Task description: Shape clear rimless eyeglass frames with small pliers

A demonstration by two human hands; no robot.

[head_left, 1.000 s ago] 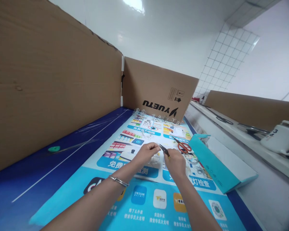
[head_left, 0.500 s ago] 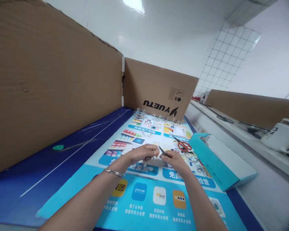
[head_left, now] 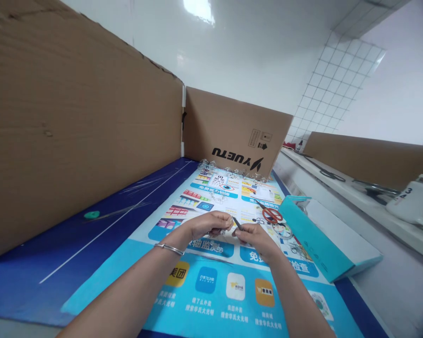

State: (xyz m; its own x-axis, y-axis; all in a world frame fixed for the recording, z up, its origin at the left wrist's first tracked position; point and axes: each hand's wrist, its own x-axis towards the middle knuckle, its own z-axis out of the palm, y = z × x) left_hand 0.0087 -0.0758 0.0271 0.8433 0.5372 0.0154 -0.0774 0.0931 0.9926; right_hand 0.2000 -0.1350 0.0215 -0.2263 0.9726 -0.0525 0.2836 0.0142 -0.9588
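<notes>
1. Black tweezers [head_left: 237, 222] sit pinched in your right hand [head_left: 258, 239], fingers closed on the shank, tips toward your left hand.
2. Your left hand [head_left: 209, 225] curls nearly shut around a small clear piece [head_left: 226, 231], mostly hidden, its shape hard to tell.
3. Keep both wrists steady above the printed mat [head_left: 183, 249], tweezer tips close to that piece.

left hand [head_left: 209, 225] and right hand [head_left: 257, 239] drawn closer, tweezers [head_left: 236, 222] nearer the left

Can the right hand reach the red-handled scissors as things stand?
Probably yes: the right hand lies close to the scissors, with only the printed poster between, though it is holding tweezers.
</notes>
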